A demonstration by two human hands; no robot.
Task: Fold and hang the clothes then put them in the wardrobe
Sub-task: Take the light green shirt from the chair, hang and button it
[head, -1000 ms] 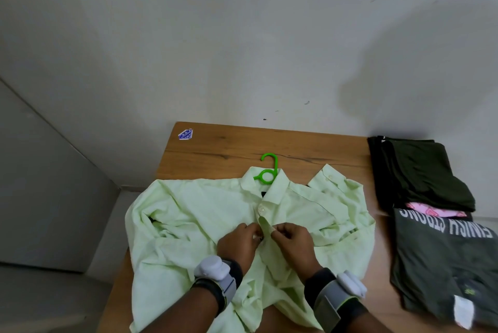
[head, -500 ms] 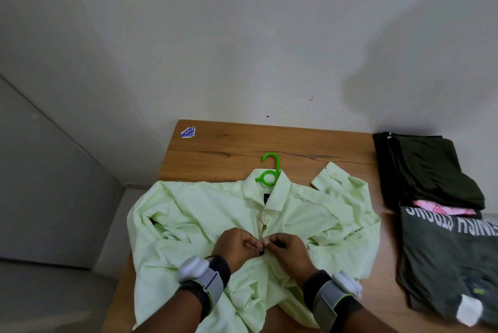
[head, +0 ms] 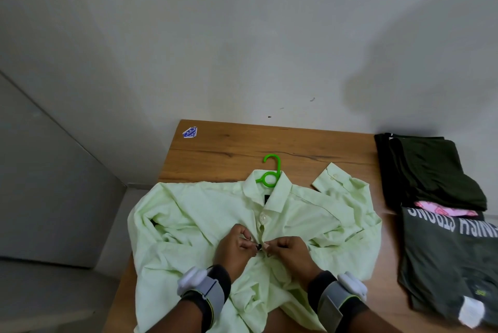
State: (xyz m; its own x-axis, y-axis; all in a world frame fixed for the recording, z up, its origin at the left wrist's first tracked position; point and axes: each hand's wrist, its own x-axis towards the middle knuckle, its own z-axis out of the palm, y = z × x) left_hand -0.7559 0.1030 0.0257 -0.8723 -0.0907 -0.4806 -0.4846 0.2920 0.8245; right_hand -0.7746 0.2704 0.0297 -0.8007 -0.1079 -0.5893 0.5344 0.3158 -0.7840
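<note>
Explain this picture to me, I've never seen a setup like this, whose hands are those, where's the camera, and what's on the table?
There is no machine: a person wears one camera on the head, looking forward and down, so you see their own two hands. On the wooden table lies a pale green shirt, front up, with a green hanger poking out of its collar. The left hand and right hand each pinch the shirt's front edges below the top button; it looks like buttoning. To the right lie folded dark clothes, a pink item and a dark T-shirt with white lettering. Each wrist wears a band with a white device.
</note>
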